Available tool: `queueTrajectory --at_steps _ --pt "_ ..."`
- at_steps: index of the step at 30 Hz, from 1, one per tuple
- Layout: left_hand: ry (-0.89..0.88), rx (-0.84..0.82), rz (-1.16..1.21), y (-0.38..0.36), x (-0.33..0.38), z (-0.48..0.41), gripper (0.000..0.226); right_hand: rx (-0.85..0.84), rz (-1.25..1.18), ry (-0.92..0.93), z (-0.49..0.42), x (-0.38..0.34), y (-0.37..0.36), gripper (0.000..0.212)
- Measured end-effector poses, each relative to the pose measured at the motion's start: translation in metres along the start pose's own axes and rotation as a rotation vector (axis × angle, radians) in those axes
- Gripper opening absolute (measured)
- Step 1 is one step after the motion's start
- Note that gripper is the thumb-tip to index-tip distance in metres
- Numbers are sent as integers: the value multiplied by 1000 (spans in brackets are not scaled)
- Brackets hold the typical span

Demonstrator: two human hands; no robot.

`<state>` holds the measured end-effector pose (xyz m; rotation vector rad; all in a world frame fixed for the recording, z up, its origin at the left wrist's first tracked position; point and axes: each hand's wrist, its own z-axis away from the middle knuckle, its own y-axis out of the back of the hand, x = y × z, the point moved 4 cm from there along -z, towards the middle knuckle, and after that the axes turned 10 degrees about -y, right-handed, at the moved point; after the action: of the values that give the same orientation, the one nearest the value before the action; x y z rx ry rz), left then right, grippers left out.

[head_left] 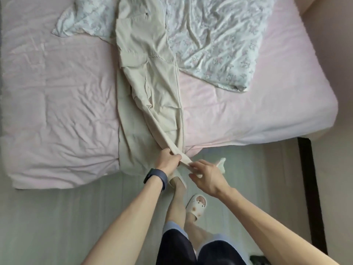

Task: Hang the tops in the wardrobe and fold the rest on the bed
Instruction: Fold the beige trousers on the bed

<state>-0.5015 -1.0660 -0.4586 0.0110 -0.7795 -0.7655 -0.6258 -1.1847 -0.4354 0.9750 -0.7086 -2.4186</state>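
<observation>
**Item 1. Beige trousers (pixel 152 83).** Laid lengthwise down the middle of the bed (pixel 57 102), with the waist end at the far side and the legs toward the near edge. The lower leg is spread flat on the pink sheet, and its end is draped over the near edge. The upper leg is gathered into a narrow band and drawn diagonally off the bed edge, above the floor (pixel 57 217). A pocket seam and a small button are visible near the waist.

**Item 2. Left grip (pixel 168 161).** Closed round the gathered trouser leg just past the bed edge, with the fingers curled over the cloth. A ring is seen on one finger and a dark wristband (pixel 155 178) on the wrist.

**Item 3. Right grip (pixel 208 176).** Placed just beside the left, further along the same leg. The cloth is pinched between thumb and fingertips, the remaining fingers are loosely bent, and the hem end is seen projecting beyond the hand.

**Item 4. Floral cover (pixel 215 44).** Pale and crumpled, spread across the far part of the bed. It is partly overlaid by the upper portion of the trousers.

**Item 5. Sundries.** Dark shorts (pixel 177 245) with pale blue cuffs are worn by the person. A white slipper (pixel 196 204) is worn on one foot, set on the floor below the hands. A dark strip (pixel 309 188) runs along the floor at the right.
</observation>
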Motion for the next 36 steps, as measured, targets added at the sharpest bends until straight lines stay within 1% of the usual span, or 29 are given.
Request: queueTrajectory --at_steps 1,3,5,6,7,9,11,13,16,17,18,20,21,24,26,28,30,31,34,36 --pt "-7 27 -1 4 -8 3 16 4 71 -20 6 5 -9 38" --pt "-23 75 22 12 -24 17 12 19 219 -104 19 21 -29 36" --pt "-72 123 32 24 -36 26 5 7 179 -204 30 33 -52 27" --pt "-109 148 17 31 -40 28 3 0 139 -223 34 34 -64 23" --pt "-148 171 -12 39 -45 29 3 -16 119 -214 38 31 -80 22" --pt "-205 200 -78 57 -58 33 9 -50 121 -139 46 16 -119 23" --pt "-233 241 -116 79 -77 35 8 -109 130 -48 51 -7 -162 23" --pt "-223 327 -145 106 -103 33 7 -191 146 -3 48 -27 -201 24" --pt "-184 450 -205 147 -148 18 10 -297 129 -11 32 -43 -250 40" --pt "-175 433 -200 155 -162 10 13 -307 91 -55 26 -41 -260 48" --pt "-163 365 -201 160 -177 2 25 -286 28 -126 19 -35 -267 54" --pt "-130 219 -270 162 -200 -12 55 -160 -136 -300 3 -17 -266 63" --pt "-114 190 -289 162 -210 -18 62 -80 -203 -388 -6 -7 -262 65" --pt "-84 175 -251 164 -238 -36 67 106 -332 -568 -36 16 -252 77" --pt "-58 117 -257 160 -250 -47 70 153 -394 -621 -54 28 -244 85" --pt "-59 85 -248 155 -259 -60 72 157 -504 -632 -76 38 -243 91" --pt "-89 116 -212 150 -266 -74 65 165 -633 -606 -98 44 -245 93" --pt "-109 142 -194 148 -267 -79 57 179 -694 -588 -108 46 -244 89" --pt "-194 213 -180 142 -271 -85 25 210 -812 -534 -131 51 -244 70" --pt "-248 258 -155 141 -272 -81 13 246 -842 -510 -137 52 -241 63"
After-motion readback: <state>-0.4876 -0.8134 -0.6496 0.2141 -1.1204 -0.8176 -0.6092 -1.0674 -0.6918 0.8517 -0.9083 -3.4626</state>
